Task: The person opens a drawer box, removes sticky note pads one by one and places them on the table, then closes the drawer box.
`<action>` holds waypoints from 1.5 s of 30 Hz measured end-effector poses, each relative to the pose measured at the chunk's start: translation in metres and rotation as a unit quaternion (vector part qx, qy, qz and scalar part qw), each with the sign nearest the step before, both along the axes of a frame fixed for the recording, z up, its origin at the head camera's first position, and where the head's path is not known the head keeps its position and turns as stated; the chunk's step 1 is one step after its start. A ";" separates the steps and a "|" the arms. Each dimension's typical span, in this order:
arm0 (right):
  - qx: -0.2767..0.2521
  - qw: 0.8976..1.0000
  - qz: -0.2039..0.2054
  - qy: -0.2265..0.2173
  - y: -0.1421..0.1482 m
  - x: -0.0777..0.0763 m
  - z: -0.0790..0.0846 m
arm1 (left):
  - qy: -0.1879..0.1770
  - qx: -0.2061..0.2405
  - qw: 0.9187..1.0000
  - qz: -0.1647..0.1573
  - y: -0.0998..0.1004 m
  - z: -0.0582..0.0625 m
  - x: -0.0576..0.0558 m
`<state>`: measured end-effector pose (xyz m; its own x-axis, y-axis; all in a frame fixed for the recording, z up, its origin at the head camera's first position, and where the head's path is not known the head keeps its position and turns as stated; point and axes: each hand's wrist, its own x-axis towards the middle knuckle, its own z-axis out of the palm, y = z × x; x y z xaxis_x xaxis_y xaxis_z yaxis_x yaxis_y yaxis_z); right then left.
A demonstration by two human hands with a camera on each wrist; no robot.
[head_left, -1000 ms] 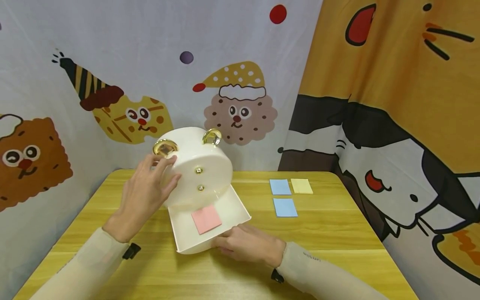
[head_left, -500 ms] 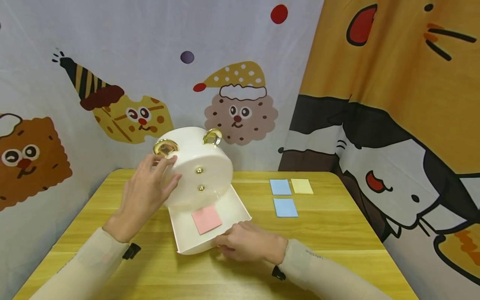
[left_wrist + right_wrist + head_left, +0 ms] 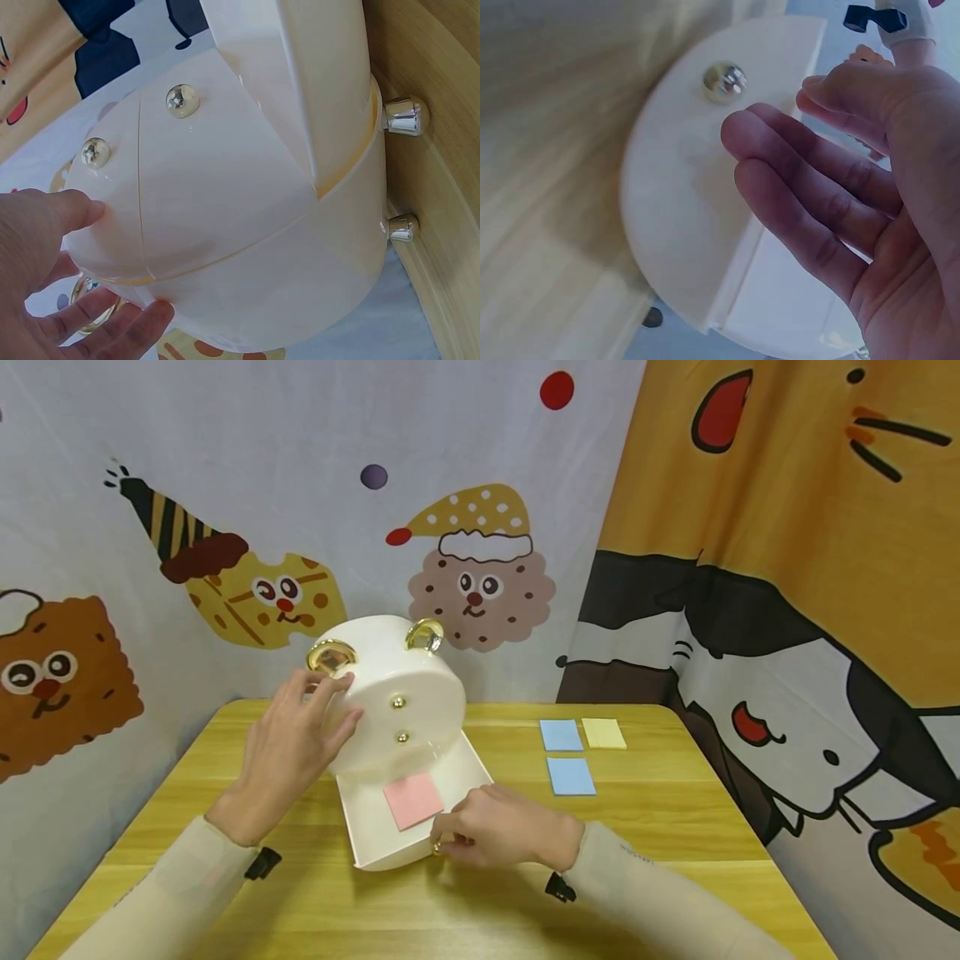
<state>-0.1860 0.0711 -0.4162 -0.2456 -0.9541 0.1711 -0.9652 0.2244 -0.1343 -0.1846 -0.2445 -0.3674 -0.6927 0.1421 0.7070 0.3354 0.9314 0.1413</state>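
Observation:
A white rounded drawer box with gold ear-shaped rings and gold knobs stands on the table. Its lower drawer is pulled out toward me, with a pink sticky note pad inside. My left hand holds the box's left side near one ear; in the left wrist view the thumb lies on the front and the fingers on the curved side. My right hand is beside the drawer front. In the right wrist view its fingers are loosely bent, apart from the drawer's gold knob.
Two blue sticky note pads and a yellow pad lie on the wooden table to the right of the box. A printed curtain hangs behind the table and along its right side.
My right hand has come away from the drawer's knob, rising slightly and shifting right. The drawer stays pulled out, and my left hand has kept its place on the box.

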 end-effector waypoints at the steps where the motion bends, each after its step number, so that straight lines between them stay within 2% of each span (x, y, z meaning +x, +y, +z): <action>1: 0.001 1.000 -0.001 -0.002 0.000 -0.001 0.002 | 0.001 -0.001 1.000 0.000 0.000 0.000 0.000; 8: 0.007 1.000 -0.018 0.021 -0.003 -0.010 0.018 | 0.004 -0.002 1.000 -0.001 0.001 -0.001 0.001; 13: 0.019 0.999 -0.027 0.021 -0.006 -0.018 0.027 | 0.009 -0.002 1.000 -0.003 0.001 -0.001 0.001; 20: 0.011 1.000 -0.005 0.003 -0.016 -0.031 0.037 | 0.013 -0.004 1.000 -0.005 0.001 0.000 0.000; 35: 0.048 0.998 0.029 0.001 -0.044 -0.057 0.046 | 0.012 0.000 1.000 -0.003 0.001 -0.001 0.002; 41: 0.097 0.995 0.028 0.020 -0.052 -0.065 0.043 | 0.009 0.003 1.000 -0.004 0.001 -0.001 0.002; 45: 0.129 0.991 0.024 0.018 -0.059 -0.068 0.042 | 0.007 0.002 1.000 -0.002 0.000 -0.002 0.000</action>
<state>-0.2541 0.0124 -0.3747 -0.1969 -0.9778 -0.0716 -0.9788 0.2003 -0.0440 -0.1843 -0.2443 -0.3690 -0.6825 0.1413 0.7171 0.3405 0.9296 0.1409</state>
